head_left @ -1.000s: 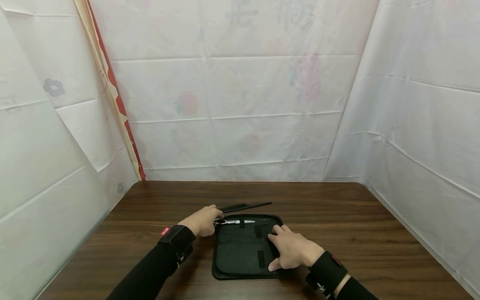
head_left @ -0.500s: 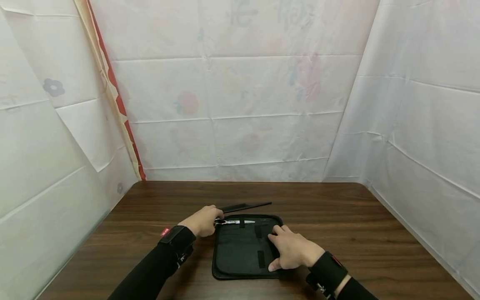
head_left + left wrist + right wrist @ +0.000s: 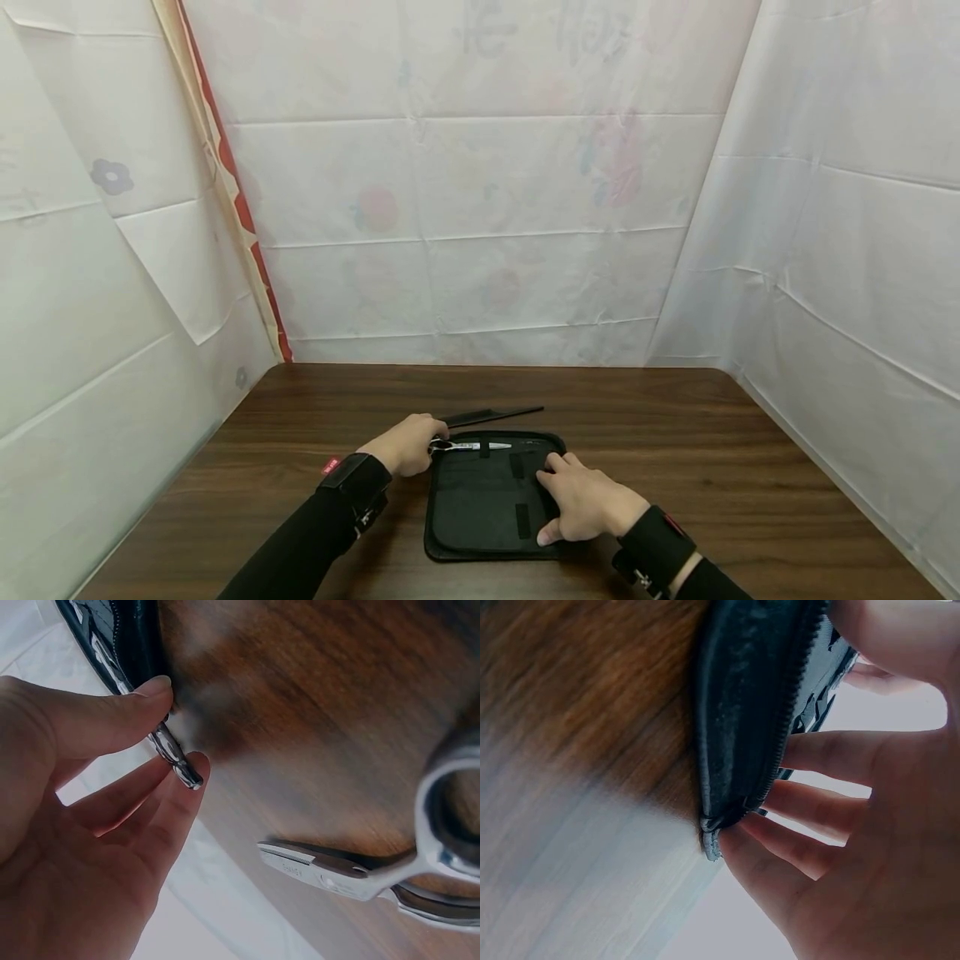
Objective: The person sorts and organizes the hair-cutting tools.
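A black zip case [image 3: 476, 512] lies spread on the table, its dark straps showing inside. Silver scissors [image 3: 471, 446] sit under a strap along the case's far edge. My left hand [image 3: 407, 444] is at the handle end of these scissors; in the left wrist view its thumb and fingers pinch the slim metal handle tip [image 3: 178, 759]. My right hand [image 3: 588, 498] holds the right side of the case, thumb near the front corner. In the right wrist view its fingers curl against the zipper edge [image 3: 780, 742]. Parts of the scissors' handles are hidden by my left hand.
A black comb [image 3: 487, 414] with a thin tail lies just beyond the case. A second pair of scissors [image 3: 337, 877] lies on the wooden table [image 3: 750, 500], in the left wrist view only. White sheets [image 3: 480, 183] hang around the table's back and sides.
Both hands, the case and the scissors stay where they were. Only the head view has tilted very slightly.
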### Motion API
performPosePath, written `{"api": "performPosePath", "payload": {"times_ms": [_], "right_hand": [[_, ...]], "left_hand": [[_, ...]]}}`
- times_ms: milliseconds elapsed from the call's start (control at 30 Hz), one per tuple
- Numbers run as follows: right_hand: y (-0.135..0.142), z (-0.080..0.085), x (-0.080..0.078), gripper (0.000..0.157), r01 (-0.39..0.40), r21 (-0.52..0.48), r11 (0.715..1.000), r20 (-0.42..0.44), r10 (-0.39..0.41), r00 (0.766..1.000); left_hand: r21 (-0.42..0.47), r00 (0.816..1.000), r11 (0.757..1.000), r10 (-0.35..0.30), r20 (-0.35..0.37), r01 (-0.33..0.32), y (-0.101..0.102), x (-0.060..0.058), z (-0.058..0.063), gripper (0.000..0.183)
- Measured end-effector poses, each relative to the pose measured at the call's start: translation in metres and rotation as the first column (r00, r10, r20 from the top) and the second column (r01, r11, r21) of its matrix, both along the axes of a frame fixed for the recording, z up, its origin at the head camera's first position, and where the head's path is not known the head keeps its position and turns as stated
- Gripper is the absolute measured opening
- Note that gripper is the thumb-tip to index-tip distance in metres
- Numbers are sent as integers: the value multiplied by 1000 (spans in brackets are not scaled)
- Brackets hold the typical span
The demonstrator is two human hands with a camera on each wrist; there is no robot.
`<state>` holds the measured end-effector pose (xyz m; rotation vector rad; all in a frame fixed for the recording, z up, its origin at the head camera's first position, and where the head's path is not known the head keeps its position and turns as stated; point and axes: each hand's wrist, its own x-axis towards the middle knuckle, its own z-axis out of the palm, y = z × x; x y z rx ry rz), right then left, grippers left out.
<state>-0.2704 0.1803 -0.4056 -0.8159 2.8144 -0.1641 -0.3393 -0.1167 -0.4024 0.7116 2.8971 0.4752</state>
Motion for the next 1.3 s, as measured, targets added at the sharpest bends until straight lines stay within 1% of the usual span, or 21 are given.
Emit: {"api": "performPosePath", "payload": {"times_ms": [200,600,1033,1300], "right_hand": [[0,1,0,81,-3,3,1000,-4,3,1000],[1,1,0,81,-2,6,1000,-2,2,1000],[1,1,1,81,-11,1,1000,-10,11,1000],[1,1,1,81,-14,6,1000,-17,14,1000]], "left_hand": [[-15,1000,1000,-10,-14,10,1,0,1,43],[-15,1000,1000,-3,-7,3,3,0,2,43],[6,1000,1000,2,-7,-2,7,2,4,45],[18,1000,1000,-5,-6,5,8,-1,3,44]]}}
